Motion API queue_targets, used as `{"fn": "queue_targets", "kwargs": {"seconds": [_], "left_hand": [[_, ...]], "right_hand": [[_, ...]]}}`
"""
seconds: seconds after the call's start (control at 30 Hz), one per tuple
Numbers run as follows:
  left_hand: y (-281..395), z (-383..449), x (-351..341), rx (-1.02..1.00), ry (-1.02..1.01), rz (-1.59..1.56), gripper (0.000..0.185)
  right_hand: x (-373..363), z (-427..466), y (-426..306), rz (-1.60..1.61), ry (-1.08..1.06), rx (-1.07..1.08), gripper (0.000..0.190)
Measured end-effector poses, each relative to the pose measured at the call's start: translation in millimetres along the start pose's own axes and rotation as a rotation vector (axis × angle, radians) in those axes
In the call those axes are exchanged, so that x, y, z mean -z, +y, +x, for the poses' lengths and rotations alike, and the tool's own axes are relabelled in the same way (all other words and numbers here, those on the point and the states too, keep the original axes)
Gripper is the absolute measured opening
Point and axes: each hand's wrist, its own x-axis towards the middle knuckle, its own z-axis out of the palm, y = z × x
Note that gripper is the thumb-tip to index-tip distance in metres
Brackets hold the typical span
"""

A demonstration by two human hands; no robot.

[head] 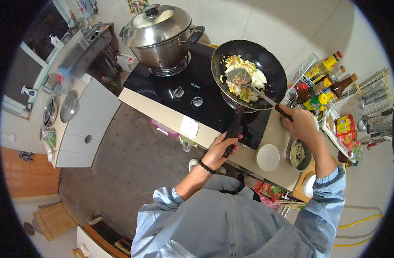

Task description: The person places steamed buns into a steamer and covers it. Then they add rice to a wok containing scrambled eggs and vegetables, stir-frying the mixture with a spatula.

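Observation:
My left hand [220,151] is wrapped around the dark handle [234,129] of a black wok [271,69]. The wok is tilted on the right burner of a black glass gas hob [158,87]. In my right hand [302,124] is a spatula [264,95] with a dark grip. Its broad blade rests on the food, pressing into white rice [259,79] mixed with yellow egg bits and diced vegetables [237,62]. Some of the food under the blade is hidden.
A lidded steel pot [161,48] stands on the left burner. Right of the hob are a white bowl [268,157], a metal bowl of chopped food [298,154], a wire rack of sauce bottles [322,66] and a white basket of packets [332,129]. Hanging utensils [364,121] line the wall.

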Motion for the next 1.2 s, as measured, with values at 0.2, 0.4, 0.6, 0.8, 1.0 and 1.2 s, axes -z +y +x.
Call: {"fn": "queue_targets", "kwargs": {"seconds": [0.2,0.4,0.6,0.8,1.0,1.2], "left_hand": [[4,-3,-4,0.008,0.022,-0.009,0.022],[0,-1,0,-0.003,-0.017,0.057,0.022],[1,1,1,0.007,-0.013,0.037,0.021],[2,4,1,-0.015,-0.020,0.051,0.019],[-2,2,3,-0.002,0.006,0.007,0.021],[-6,1,5,-0.002,-0.010,0.006,0.019]], "right_hand": [[26,-14,9,-0.255,0.154,0.022,0.042],[39,-38,25,-0.265,-0.042,-0.008,0.050],[13,-5,8,-0.128,-0.063,0.054,0.062],[22,-21,40,-0.164,0.040,0.026,0.059],[33,-18,43,-0.244,0.026,-0.094,0.053],[14,-9,41,-0.321,-0.076,0.034,0.066]]}}
